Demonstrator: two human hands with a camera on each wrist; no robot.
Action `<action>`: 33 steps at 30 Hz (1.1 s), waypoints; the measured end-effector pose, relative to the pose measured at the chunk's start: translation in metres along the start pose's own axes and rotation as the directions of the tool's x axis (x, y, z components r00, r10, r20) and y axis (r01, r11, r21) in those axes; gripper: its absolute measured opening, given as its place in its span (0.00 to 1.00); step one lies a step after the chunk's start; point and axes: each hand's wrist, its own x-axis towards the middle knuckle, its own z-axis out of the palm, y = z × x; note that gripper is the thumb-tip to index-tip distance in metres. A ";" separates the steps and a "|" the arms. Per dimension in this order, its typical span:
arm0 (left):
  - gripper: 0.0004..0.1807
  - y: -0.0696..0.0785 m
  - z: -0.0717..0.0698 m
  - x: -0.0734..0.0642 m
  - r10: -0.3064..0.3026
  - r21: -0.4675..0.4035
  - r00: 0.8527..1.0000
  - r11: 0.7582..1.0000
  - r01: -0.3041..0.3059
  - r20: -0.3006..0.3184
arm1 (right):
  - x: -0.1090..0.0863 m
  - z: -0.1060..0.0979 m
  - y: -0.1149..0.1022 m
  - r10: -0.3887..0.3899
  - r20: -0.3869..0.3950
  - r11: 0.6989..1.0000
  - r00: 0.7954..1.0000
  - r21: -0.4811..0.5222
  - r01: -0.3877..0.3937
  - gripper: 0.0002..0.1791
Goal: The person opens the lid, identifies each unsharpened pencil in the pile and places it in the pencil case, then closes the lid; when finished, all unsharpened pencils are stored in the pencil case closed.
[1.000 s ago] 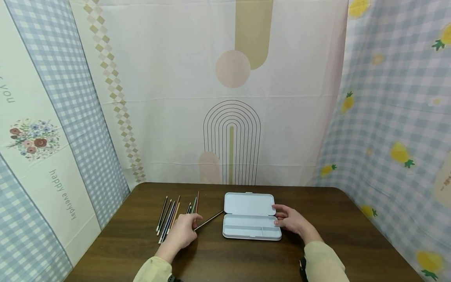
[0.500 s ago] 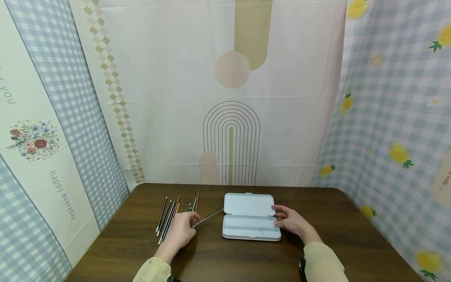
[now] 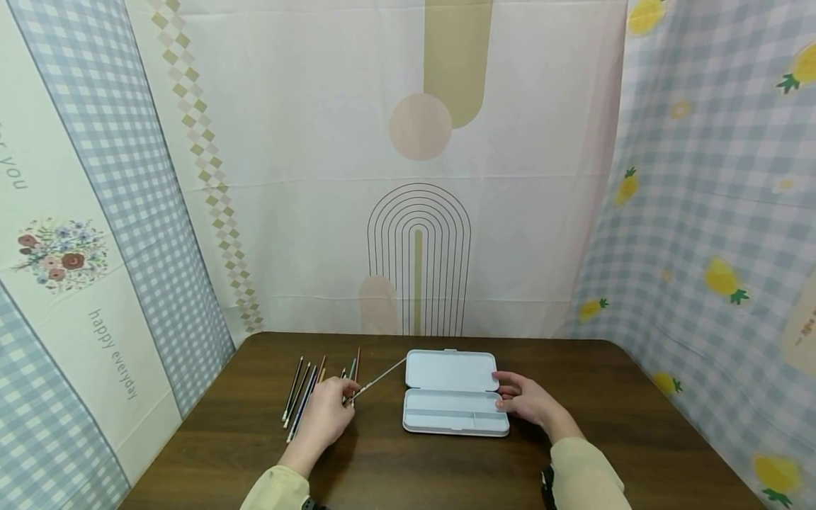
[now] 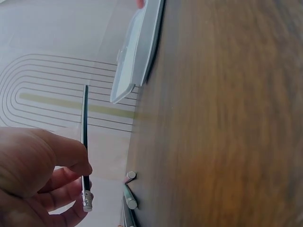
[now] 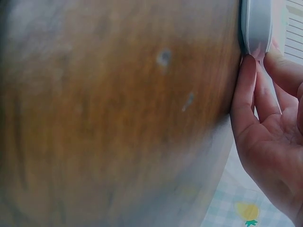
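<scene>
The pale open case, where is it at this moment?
In the head view, the pale open case lies on the table, just right of centre, with the right grip on its right edge and the pencils to its left.

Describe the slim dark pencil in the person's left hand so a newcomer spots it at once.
On the dark brown wood-grain table lies an open, pale blue rectangular case. To its left, the bare left hand pinches a slim dark pencil with a silvery end. Slim, variously coloured pencils lie nearby; only this one is held up.
</scene>
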 end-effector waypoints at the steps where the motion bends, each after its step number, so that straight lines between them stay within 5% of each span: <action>1: 0.17 0.000 0.000 0.000 0.006 -0.005 1.000 1.000 -0.006 -0.002 | 0.000 0.000 0.000 0.000 -0.001 1.000 1.000 0.003 0.000 0.37; 15: 0.17 0.011 0.010 -0.004 0.101 -0.263 0.983 0.963 -0.057 0.155 | -0.010 0.005 0.000 -0.008 -0.015 1.000 1.000 0.011 0.008 0.36; 27: 0.16 0.026 0.021 0.004 0.230 -0.239 0.945 0.955 -0.174 0.234 | -0.010 0.005 -0.001 -0.018 0.002 1.000 1.000 0.002 0.018 0.36; 33: 0.16 0.042 0.024 0.012 0.255 -0.254 0.921 0.950 -0.182 0.294 | -0.012 0.002 0.000 -0.028 0.020 1.000 0.999 -0.015 0.028 0.36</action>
